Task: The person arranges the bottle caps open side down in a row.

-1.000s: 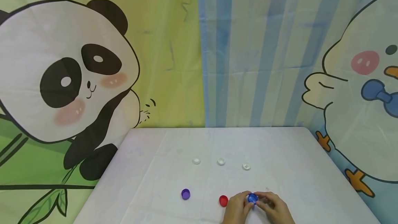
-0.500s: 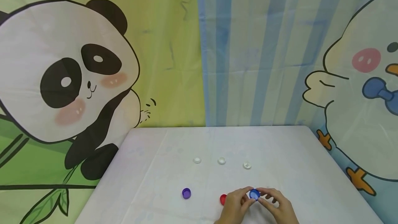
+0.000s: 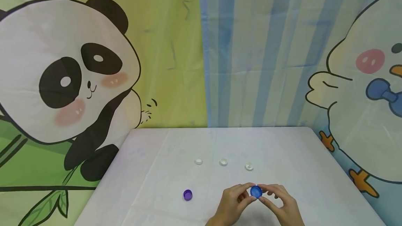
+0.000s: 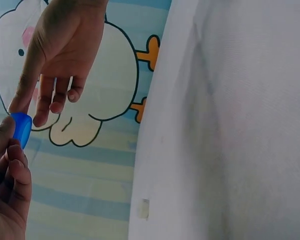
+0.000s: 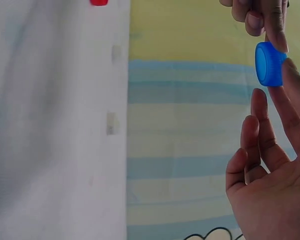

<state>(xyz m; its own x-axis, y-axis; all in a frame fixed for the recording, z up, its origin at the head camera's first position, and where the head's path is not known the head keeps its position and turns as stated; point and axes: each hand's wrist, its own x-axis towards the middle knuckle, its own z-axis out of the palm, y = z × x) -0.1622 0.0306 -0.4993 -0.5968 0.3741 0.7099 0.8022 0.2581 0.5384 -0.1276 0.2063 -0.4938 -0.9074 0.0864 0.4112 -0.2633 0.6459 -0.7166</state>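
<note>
A blue bottle cap (image 3: 256, 191) is held up above the white table, its hollow side facing the head camera. My left hand (image 3: 233, 201) pinches its left edge between thumb and index finger. From the other side my right hand (image 3: 281, 203) pinches the same cap with thumb and forefinger. In the right wrist view the ridged side of the blue cap (image 5: 269, 64) shows, and the remaining fingers of the right hand (image 5: 274, 160) are loosely bent. Left of the hands, a purple bottle cap (image 3: 187, 195) lies on the table.
Three small white caps, a left one (image 3: 198, 162), a middle one (image 3: 223, 162) and a right one (image 3: 249, 166), lie in a row farther back on the table (image 3: 150, 170). Part of a red cap (image 5: 99, 2) shows in the right wrist view. A cartoon-printed curtain (image 3: 169, 62) hangs behind.
Both hands have raised the blue cap from near the table, tilting its hollow side further toward the head camera. The left hand now hides the red cap from the head view.
</note>
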